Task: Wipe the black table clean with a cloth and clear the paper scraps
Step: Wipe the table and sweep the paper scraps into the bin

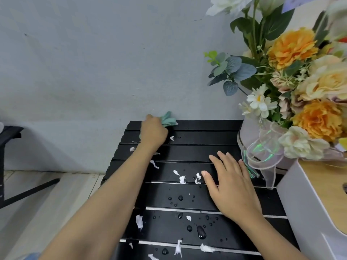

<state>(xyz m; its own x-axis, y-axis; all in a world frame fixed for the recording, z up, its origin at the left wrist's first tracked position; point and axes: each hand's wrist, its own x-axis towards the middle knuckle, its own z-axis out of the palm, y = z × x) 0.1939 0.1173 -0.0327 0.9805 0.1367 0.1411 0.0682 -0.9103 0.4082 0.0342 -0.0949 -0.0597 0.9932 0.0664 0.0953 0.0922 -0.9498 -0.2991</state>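
The black slatted table (202, 139) stands against a grey wall, dotted with water drops (201, 232) and several white paper scraps (181, 178). My left hand (153, 132) grips a bunched green cloth (169, 120) at the table's far edge, close to the wall. My right hand (228, 182) lies flat on the slats at the middle right, fingers straight and spread, its thumb just beside a scrap. More scraps lie near the front edge (206, 248) and the left side (139, 221).
A bouquet of orange and cream flowers in a pale wrapped pot (262, 147) fills the table's right back corner. A white box with a wooden top (315, 203) stands at the right. A black stand (11, 166) is on the floor at left.
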